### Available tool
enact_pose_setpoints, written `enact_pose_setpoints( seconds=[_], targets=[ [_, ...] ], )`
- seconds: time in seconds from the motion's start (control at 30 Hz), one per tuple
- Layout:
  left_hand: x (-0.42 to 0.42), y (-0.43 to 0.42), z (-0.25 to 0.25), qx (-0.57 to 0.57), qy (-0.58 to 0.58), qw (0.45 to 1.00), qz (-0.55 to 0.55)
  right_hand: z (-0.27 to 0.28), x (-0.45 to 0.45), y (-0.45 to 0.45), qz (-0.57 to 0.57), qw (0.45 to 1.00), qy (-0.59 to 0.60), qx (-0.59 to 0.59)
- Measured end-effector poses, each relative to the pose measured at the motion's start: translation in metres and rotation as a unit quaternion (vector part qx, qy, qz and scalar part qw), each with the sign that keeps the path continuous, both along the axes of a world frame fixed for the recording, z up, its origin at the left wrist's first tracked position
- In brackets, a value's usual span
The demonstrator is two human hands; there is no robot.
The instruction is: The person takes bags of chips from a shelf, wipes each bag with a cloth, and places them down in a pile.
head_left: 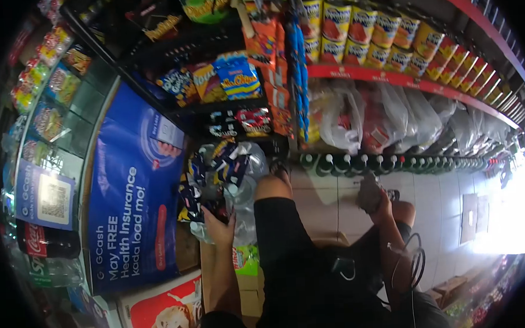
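My left hand point(220, 227) reaches in among dark blue snack packets point(230, 168) and clear plastic bottles point(246, 194). Its fingers curve around a small dark item that I cannot make out. A clump of grey cloth point(369, 194) is bunched in my right hand point(383, 208), which is closed on it over the tiled floor, near my knee.
To the left is a glass case with a blue GCash poster point(138, 199). Snack racks point(207, 108) stand ahead. On the right, a red-edged shelf point(387, 76) bears cans above plastic bags point(383, 117) and a row of green bottles point(391, 163). A cable hangs by my right arm.
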State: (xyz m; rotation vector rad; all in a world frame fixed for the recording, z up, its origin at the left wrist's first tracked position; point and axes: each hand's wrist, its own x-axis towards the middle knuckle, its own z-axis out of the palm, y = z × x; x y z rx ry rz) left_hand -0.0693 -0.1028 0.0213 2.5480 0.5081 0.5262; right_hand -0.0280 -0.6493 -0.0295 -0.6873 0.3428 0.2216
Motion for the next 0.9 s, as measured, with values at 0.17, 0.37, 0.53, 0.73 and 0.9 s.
enact_pose_setpoints(
  seconds=[0.17, 0.37, 0.53, 0.73, 0.9],
  targets=[
    [0.048, -0.016, 0.043, -0.156, -0.16, 0.975, 0.008, 0.022, 0.0, 0.008, 0.02, 0.997, -0.057, 0.04],
    [0.164, -0.012, 0.22, -0.108, -0.311, 0.939, -0.096, 0.047, -0.009, 0.011, -0.004, 0.996, -0.035, 0.082],
    [0.282, 0.003, 0.401, 0.193, -0.451, 0.854, -0.174, 0.043, -0.009, 0.013, 0.009, 0.992, -0.091, 0.084],
    [0.379, 0.053, 0.471, 0.336, -0.241, 0.898, -0.151, 0.033, -0.006, 0.013, -0.009, 0.996, -0.09, -0.014],
    [0.336, 0.039, 0.5, 0.393, -0.132, 0.892, -0.18, 0.023, -0.009, 0.005, -0.004, 0.991, -0.105, 0.081]
  ],
)
